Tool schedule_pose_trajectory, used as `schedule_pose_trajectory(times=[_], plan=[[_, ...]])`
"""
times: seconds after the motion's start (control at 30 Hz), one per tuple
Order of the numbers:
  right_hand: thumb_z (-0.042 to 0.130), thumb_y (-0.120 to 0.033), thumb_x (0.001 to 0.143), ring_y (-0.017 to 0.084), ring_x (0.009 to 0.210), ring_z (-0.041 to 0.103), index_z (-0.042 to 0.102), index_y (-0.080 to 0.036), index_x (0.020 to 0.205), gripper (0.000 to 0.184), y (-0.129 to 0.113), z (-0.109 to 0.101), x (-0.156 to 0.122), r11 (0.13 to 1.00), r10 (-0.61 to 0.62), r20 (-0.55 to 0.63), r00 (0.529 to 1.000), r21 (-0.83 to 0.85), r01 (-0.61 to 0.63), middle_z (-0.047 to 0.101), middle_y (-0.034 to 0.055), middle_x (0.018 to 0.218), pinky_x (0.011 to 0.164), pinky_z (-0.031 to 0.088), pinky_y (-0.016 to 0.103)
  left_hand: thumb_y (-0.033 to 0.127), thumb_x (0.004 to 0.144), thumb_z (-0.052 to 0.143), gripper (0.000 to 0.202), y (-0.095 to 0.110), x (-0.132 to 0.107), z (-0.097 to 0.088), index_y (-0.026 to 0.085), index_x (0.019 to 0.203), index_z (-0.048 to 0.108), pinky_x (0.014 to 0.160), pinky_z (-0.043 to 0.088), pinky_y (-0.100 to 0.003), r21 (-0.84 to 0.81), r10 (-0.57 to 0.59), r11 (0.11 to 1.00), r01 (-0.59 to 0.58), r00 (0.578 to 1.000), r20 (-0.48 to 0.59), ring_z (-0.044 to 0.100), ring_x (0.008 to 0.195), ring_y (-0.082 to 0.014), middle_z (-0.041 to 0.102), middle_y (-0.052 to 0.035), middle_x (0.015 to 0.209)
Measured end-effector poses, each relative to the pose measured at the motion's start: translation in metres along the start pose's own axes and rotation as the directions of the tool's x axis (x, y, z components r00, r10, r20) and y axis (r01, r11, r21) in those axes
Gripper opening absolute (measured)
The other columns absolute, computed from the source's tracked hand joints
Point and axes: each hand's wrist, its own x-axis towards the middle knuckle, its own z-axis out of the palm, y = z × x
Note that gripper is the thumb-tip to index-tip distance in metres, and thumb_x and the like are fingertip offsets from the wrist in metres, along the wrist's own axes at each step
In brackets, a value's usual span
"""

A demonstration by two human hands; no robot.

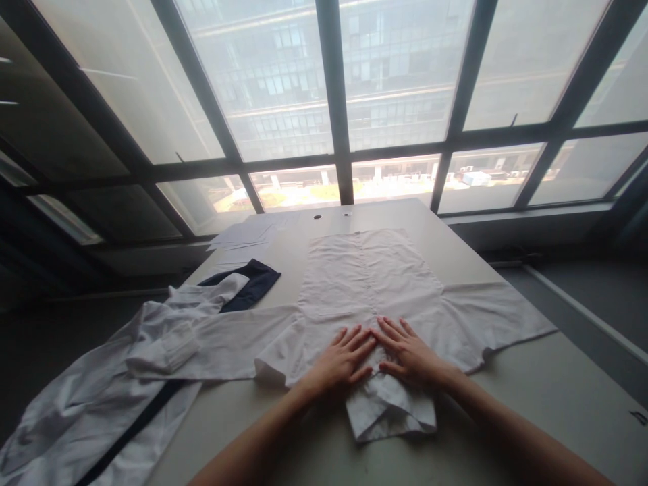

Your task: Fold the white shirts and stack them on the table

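Observation:
A white button-up shirt (372, 270) lies spread on the table, its hem toward the window and its collar end (392, 408) nearest me. The sleeves stretch out to both sides. My left hand (344, 358) rests flat on the upper part of the shirt, left of the button line, fingers spread. Beside it, my right hand (405, 351) lies flat on the right of that line, its fingers apart as well. The fingertips of the two hands nearly meet near the middle. Some of the cloth under the palms is hidden.
Other white garments (101, 385) are heaped along the table's left edge, partly over the shirt's left sleeve end. A dark navy cloth (256, 283) and white paper sheets (243, 236) lie farther back. The pale table (547, 405) reaches toward large framed windows (395, 74).

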Motion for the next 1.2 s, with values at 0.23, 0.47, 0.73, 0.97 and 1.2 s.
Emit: schedule_pose_trajectory(times=[0.23, 0.47, 0.73, 0.97, 1.2], plan=[[0.056, -0.053, 0.095, 0.028, 0.155, 0.013, 0.025, -0.029, 0.161, 0.077, 0.002, 0.0, 0.0, 1.0, -0.013, -0.023, 1.0, 0.022, 0.014, 0.017, 0.0094, 0.168, 0.125, 0.01, 0.054, 0.052, 0.102, 0.047, 0.066, 0.001, 0.001, -0.003, 0.031, 0.161, 0.026, 0.124, 0.019, -0.054, -0.019, 0.004, 1.0, -0.004, 1.0, -0.001, 0.021, 0.154, -0.0307, 0.028, -0.005, 0.166], [0.044, -0.048, 0.101, 0.029, 0.155, 0.018, 0.037, -0.023, 0.157, 0.062, 0.02, -0.014, 0.003, 0.983, 0.123, -0.364, 0.923, -0.08, -0.162, 0.026, 0.0108, 0.166, 0.123, 0.015, 0.056, 0.051, 0.102, 0.045, 0.058, -0.016, 0.005, -0.019, 0.031, 0.156, 0.039, 0.124, 0.017, -0.057, 0.064, -0.181, 0.979, 0.196, 0.964, -0.194, 0.02, 0.154, -0.0293, 0.032, -0.0048, 0.165], [0.04, -0.057, 0.1, 0.032, 0.155, 0.013, 0.035, -0.02, 0.158, 0.069, 0.031, -0.004, 0.007, 0.942, 0.269, -0.16, 0.95, -0.164, -0.295, 0.018, 0.0155, 0.167, 0.122, 0.01, 0.058, 0.065, 0.1, 0.039, 0.067, -0.029, 0.002, -0.006, 0.034, 0.159, 0.032, 0.123, 0.014, -0.062, 0.133, -0.3, 0.941, 0.312, 0.948, -0.107, 0.014, 0.155, -0.0337, 0.023, -0.004, 0.168], [0.038, -0.058, 0.1, 0.032, 0.156, 0.01, 0.033, -0.021, 0.159, 0.07, 0.031, -0.006, 0.007, 0.941, 0.275, -0.152, 0.949, -0.16, -0.298, 0.016, 0.0143, 0.168, 0.123, 0.008, 0.058, 0.064, 0.1, 0.039, 0.067, -0.028, 0.002, -0.006, 0.034, 0.159, 0.031, 0.123, 0.011, -0.06, 0.143, -0.299, 0.939, 0.313, 0.948, -0.113, 0.013, 0.155, -0.0336, 0.022, -0.0028, 0.168], [0.04, -0.056, 0.1, 0.032, 0.156, 0.012, 0.034, -0.021, 0.159, 0.069, 0.031, -0.006, 0.007, 0.941, 0.277, -0.157, 0.948, -0.153, -0.3, 0.017, 0.0143, 0.168, 0.123, 0.008, 0.057, 0.064, 0.1, 0.039, 0.067, -0.028, 0.002, -0.006, 0.035, 0.16, 0.029, 0.122, 0.009, -0.063, 0.149, -0.313, 0.934, 0.325, 0.944, -0.099, 0.011, 0.155, -0.0349, 0.021, -0.0021, 0.168]])
